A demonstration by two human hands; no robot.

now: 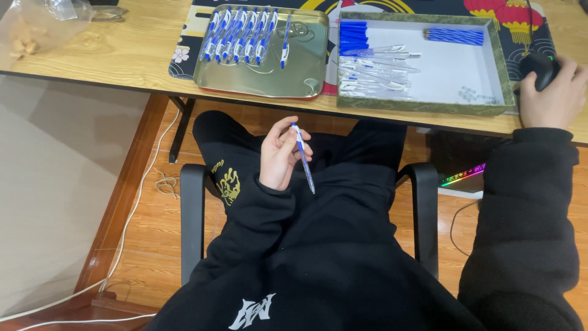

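Note:
My left hand (278,153) is held above my lap and grips a blue and white pen (302,158) that points down and to the right. My right hand (554,95) rests on a black computer mouse (539,68) at the right end of the wooden desk (122,55). A gold metal tray (306,83) on the desk holds a row of several assembled blue and white pens (239,35). Beside it a white box with a green rim (422,105) holds blue pen parts (454,35) and clear pen barrels (373,67).
A clear plastic bag (37,27) lies at the desk's far left. I sit in a black chair with armrests (191,214). White cables (131,214) run over the wooden floor. A device with rainbow lights (462,176) sits under the desk at right.

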